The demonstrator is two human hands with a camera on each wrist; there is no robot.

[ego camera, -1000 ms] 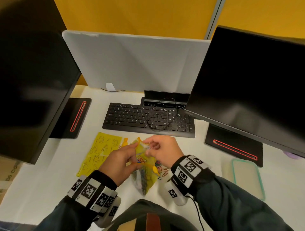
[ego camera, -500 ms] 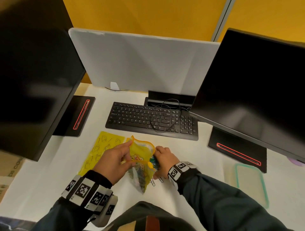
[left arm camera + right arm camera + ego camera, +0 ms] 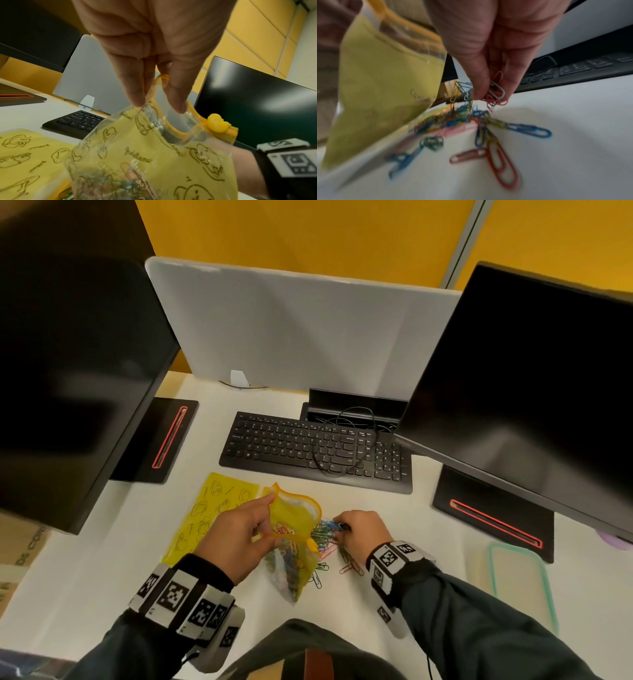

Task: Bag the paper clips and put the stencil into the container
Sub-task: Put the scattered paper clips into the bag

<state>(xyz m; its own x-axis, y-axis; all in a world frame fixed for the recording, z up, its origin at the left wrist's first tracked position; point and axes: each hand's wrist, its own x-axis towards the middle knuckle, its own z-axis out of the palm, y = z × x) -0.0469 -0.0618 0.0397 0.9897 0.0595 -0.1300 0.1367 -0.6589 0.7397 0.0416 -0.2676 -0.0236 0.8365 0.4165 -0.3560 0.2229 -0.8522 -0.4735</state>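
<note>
My left hand (image 3: 239,539) pinches the orange rim of a yellow zip bag (image 3: 294,529) and holds its mouth open above the desk. Several coloured clips lie inside the bag (image 3: 154,155). In the left wrist view my left hand (image 3: 159,106) has thumb and fingers on either side of the rim. My right hand (image 3: 359,530) is down on the desk just right of the bag, pinching a bunch of paper clips (image 3: 494,89). More loose paper clips (image 3: 342,563) lie scattered under and beside it. The yellow stencil (image 3: 209,508) lies flat, left of the bag. The teal-rimmed container (image 3: 490,563) sits at the right.
A black keyboard (image 3: 291,446) with a looped cable lies behind the bag. Two dark monitors (image 3: 534,392) overhang the desk on both sides, each on a black base with a red slot (image 3: 493,518). A grey divider panel (image 3: 301,326) stands at the back.
My right hand has dropped from the bag's mouth to the desk and closed on a bunch of clips. My left hand keeps the bag open.
</note>
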